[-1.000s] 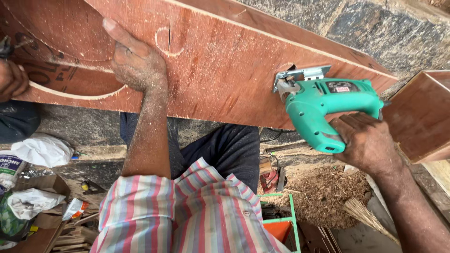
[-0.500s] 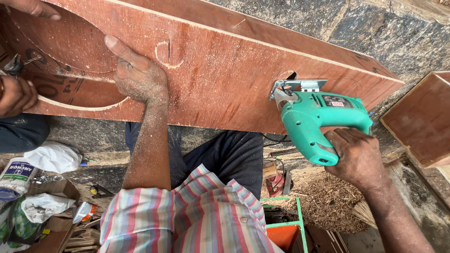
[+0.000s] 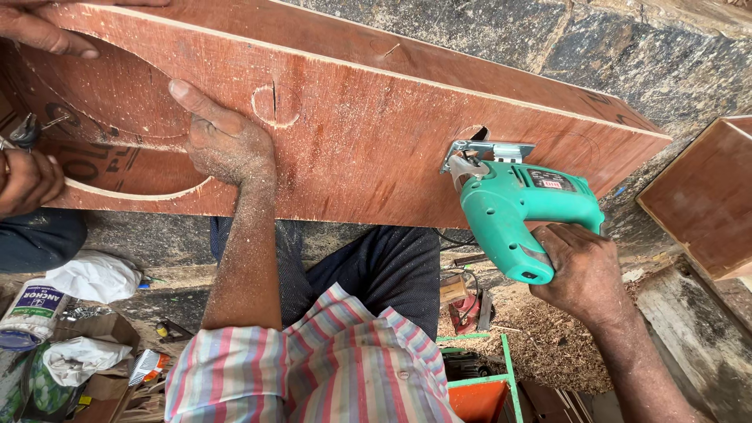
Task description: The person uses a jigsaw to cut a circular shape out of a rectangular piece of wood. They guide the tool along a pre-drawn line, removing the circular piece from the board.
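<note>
The long reddish-brown plywood board (image 3: 368, 149) runs across in front of me, under both my hands, dusted with sawdust and marked with curved lines; a big curved cutout opens beyond my left fingertips. Behind it is a rough stone wall (image 3: 627, 55), and off past my right hand another plywood panel (image 3: 705, 196) leans.

My left hand (image 3: 223, 141) lies flat and spread on the board face, palm pressing down, gripping nothing. My right hand (image 3: 583, 270) is closed around the handle of the green jigsaw (image 3: 521, 207), whose metal shoe (image 3: 486, 150) sits against the board just above my knuckles, at a small notch in the surface. I can't quite see the blade itself, so I judge it's in that notch.

Further left of my left hand, someone else's hand (image 3: 27, 180) grips a small tool at the board's end, and another hand (image 3: 47, 27) rests on the top edge.

To do this cut well, I'd say: keep the shoe flat and tight to the plywood, feed slowly along the pencilled curve, let the blade do the work, and keep my flat left hand well apart from the cut line while it steadies the board against vibration.

Below my right wrist lies a heap of sawdust (image 3: 548, 345).
</note>
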